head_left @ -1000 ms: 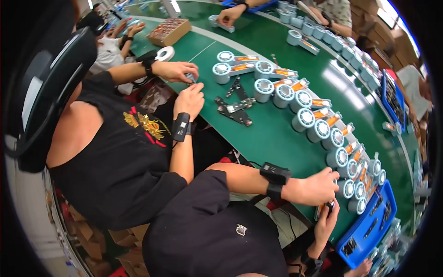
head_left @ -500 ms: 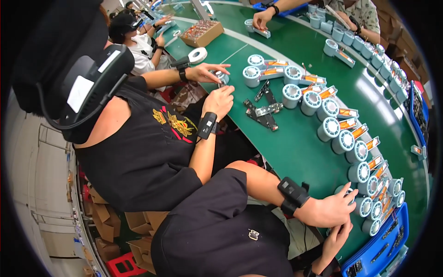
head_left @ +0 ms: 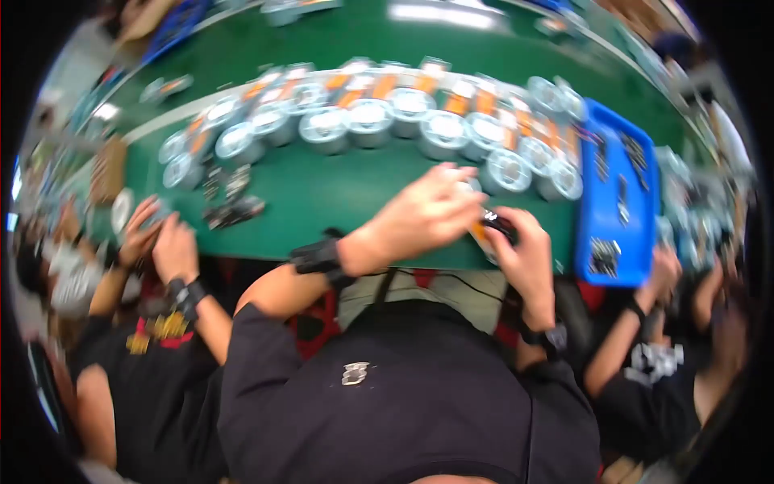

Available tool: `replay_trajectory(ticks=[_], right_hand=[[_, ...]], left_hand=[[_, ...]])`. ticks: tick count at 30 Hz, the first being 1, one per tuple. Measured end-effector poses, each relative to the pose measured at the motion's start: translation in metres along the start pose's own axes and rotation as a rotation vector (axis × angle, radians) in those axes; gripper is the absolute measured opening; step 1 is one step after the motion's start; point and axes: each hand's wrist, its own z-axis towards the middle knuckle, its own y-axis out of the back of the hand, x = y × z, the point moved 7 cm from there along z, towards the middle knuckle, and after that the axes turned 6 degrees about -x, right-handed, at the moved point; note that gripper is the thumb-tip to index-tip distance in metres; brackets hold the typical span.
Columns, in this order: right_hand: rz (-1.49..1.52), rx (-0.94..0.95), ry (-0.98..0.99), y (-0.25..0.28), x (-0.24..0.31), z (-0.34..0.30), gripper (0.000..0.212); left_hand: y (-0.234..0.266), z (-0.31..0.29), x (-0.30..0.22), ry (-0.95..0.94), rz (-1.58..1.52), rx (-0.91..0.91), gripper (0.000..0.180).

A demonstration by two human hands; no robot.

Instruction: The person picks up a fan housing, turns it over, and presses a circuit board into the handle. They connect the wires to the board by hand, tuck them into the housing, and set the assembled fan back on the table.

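Note:
At the table's front edge, my left hand (head_left: 427, 206) curls its fingers over a light-blue housing (head_left: 471, 185), mostly hidden under it. An orange and white strip of its handle shows between my hands. My right hand (head_left: 526, 250) is closed around a small black part (head_left: 498, 223), held against that handle. Motion smears the fingertips, so the exact contact is hard to make out. Just beyond, a curved row of similar light-blue round-headed housings (head_left: 369, 121) stands with orange-striped handles pointing away.
A blue tray (head_left: 592, 218) with black parts and small metal pieces lies to the right. Black parts (head_left: 234, 210) lie in a pile at left on the green table (head_left: 322, 194). Co-workers' hands (head_left: 173, 242) work at the left, and another co-worker's hand (head_left: 663, 270) is beside the tray.
My view has swung from the left side to straight down over my hands. My right hand, earlier mostly hidden below the left, now shows with the black part.

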Motion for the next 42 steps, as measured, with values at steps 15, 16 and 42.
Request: replay_trajectory(ticks=[15,16,42], right_hand=[[0.245,0.035,-0.234,-0.003,-0.028,-0.019,0.026],[0.279,0.056,-0.275,-0.004,-0.033,-0.020,0.026],[-0.126,0.016,0.133,0.006,0.006,-0.006,0.028]], left_hand=[[-0.019,-0.002,-0.015,0.012,-0.024,0.008,0.018],[-0.020,-0.003,-0.015,0.008,-0.007,0.022,0.017],[-0.025,-0.006,-0.014,0.130,-0.093,-0.040,0.011]])
